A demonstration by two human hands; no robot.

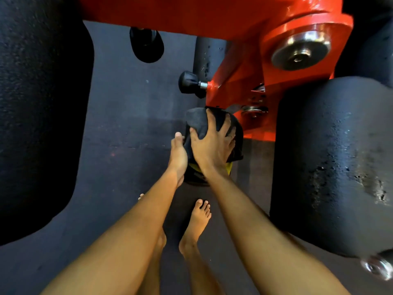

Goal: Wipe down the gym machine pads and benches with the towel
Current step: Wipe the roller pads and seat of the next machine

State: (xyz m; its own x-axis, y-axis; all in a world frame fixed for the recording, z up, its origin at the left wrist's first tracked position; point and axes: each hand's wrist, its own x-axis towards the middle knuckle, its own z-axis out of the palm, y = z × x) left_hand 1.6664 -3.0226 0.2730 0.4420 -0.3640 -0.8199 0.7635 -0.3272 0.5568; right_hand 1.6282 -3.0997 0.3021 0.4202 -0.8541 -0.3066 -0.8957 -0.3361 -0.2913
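Observation:
A dark grey towel [196, 122] is draped over a small black roller pad [238, 141] low on the red machine. My right hand [212, 145] grips the towel, fingers spread and curled over the pad's top. My left hand [178, 154] holds the pad's left side, thumb up against the towel's edge; its fingers are hidden behind the pad. A yellow patch [228, 168] shows under my right wrist.
A large black roller pad [331, 167] stands close on the right, a big black pad [38, 116] on the left. The red frame [234, 22] runs overhead with a black knob [188, 82]. My bare feet [196, 222] stand on the dark rubber floor [119, 145].

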